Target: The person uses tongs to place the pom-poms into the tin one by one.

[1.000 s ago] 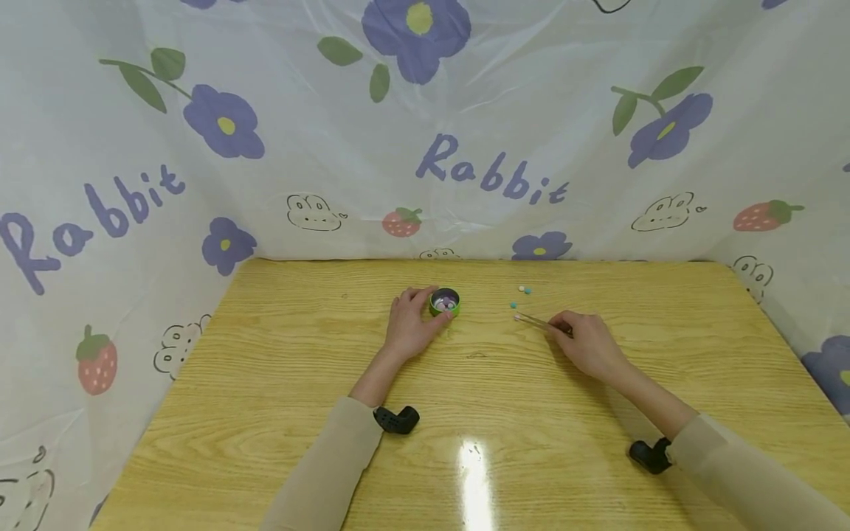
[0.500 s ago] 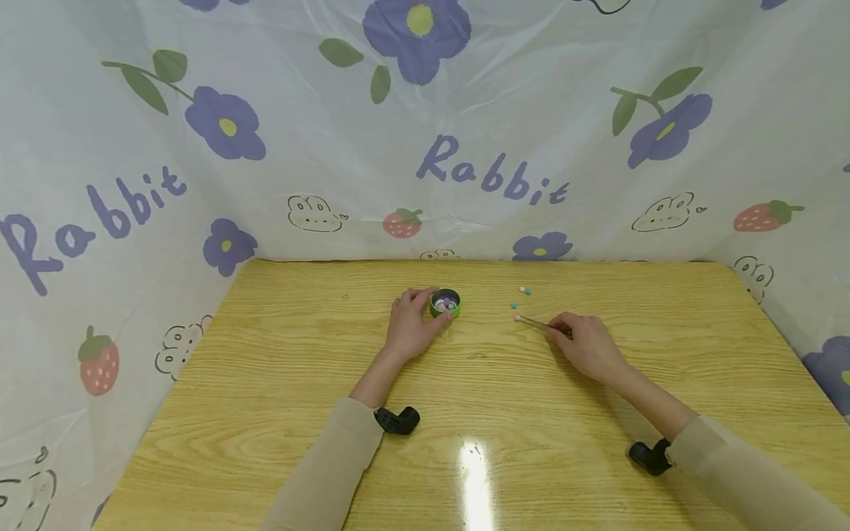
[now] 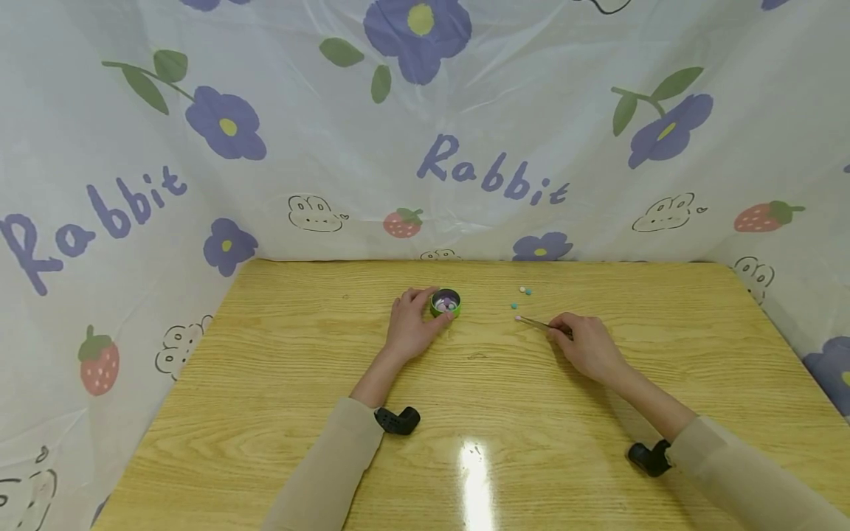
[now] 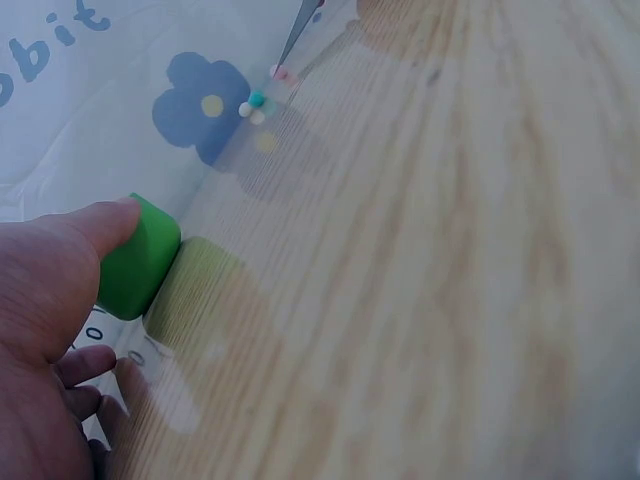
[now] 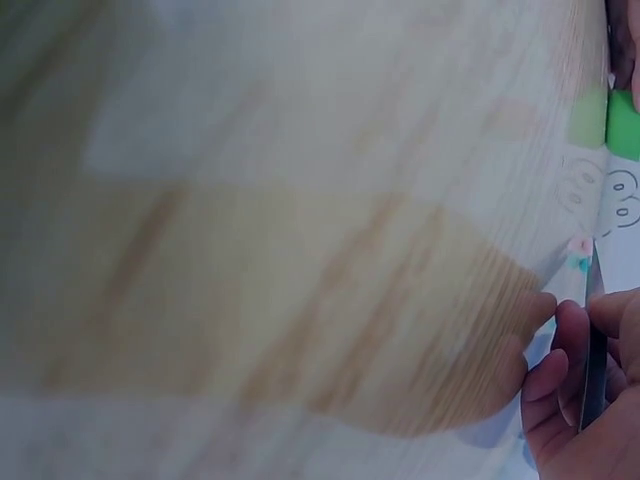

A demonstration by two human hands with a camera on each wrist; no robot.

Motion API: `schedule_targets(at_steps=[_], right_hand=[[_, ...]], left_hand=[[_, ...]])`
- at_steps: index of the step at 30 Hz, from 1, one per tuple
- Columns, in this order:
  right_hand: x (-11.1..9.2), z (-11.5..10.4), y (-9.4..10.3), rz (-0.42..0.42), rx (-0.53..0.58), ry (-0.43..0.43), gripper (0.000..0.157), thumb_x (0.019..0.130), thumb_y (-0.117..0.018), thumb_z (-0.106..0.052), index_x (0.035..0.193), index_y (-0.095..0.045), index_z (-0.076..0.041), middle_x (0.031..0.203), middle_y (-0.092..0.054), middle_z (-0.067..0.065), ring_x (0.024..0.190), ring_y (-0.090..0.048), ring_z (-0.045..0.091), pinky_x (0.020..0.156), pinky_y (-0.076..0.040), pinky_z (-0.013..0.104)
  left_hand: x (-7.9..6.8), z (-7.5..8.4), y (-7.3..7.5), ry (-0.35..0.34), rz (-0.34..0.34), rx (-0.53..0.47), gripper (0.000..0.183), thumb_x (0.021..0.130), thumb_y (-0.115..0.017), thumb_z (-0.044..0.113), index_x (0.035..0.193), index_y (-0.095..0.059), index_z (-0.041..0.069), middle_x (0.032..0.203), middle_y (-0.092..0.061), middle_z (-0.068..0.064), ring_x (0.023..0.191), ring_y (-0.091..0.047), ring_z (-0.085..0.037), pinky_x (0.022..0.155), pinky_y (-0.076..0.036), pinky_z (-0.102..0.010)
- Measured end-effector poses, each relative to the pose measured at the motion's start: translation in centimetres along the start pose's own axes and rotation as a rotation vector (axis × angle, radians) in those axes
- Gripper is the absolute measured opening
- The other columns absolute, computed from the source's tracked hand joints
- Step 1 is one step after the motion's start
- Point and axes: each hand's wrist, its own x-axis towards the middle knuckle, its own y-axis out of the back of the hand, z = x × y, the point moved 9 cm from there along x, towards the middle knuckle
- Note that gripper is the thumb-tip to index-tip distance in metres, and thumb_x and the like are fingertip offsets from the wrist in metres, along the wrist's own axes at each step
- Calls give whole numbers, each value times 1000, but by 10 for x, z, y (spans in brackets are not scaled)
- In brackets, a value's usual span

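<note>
In the head view, my left hand (image 3: 409, 324) holds a small round green tin (image 3: 459, 309), thumb at its near side and fingers at the far side. The tin stands upright with a dark inner wall; in the left wrist view the thumb lies against its green side (image 4: 145, 265). My right hand (image 3: 587, 348) pinches metal tweezers (image 3: 536, 323) that point left. Their tips are right at a tiny pink ball (image 3: 518, 318). Just beyond lies a teal ball (image 3: 514, 305). Farther back, a white ball (image 3: 522, 289) and another teal ball (image 3: 528, 291) sit side by side.
The wooden table (image 3: 319, 457) ends at the back against a hanging cloth (image 3: 465, 110) printed with flowers and rabbits. Each forearm wears a black wrist camera, the left camera (image 3: 398, 420) and the right camera (image 3: 649, 458), low over the table.
The tweezers' prongs, slightly apart a second ago, now look drawn together at the pink ball. The left hand and the tin have stayed in place.
</note>
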Motion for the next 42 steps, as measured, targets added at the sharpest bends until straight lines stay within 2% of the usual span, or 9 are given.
schedule_targets(at_steps=[15,24,32,38,42], right_hand=[[4,-3,0,28,16,-13,15,99,-67,-5,108,-72,6,95,-74,16,86,-70,33,74,-55,49],[14,-12,-7,12,49,-5,15,101,-65,-5,110,-72,5,97,-73,16,88,-69,33,76,-55,49],[27,-28,-16,2,75,28,16,101,-64,-5,110,-72,5,96,-74,13,86,-69,29,74,-55,46],[40,-48,-23,-6,124,75,14,101,-64,-4,108,-72,5,93,-73,12,83,-69,27,73,-56,44],[47,-59,-28,-14,125,77,14,101,-65,-6,108,-73,4,93,-73,11,82,-68,24,72,-55,42]], left_hand=[[0,-3,1,1,8,4,61,97,-73,36,149,-54,12,141,-49,-21,137,-38,-45,109,-33,-61],[-1,-3,1,6,3,-5,61,97,-73,36,150,-54,12,142,-48,-21,137,-38,-46,109,-33,-62],[0,-2,1,-2,5,-3,60,97,-73,36,149,-54,12,141,-49,-21,135,-40,-46,108,-35,-61],[0,-2,0,2,7,-1,60,97,-72,36,150,-54,13,141,-49,-20,135,-39,-45,107,-36,-61],[0,-1,0,0,4,1,60,97,-72,37,150,-54,14,141,-49,-19,135,-39,-45,106,-36,-61]])
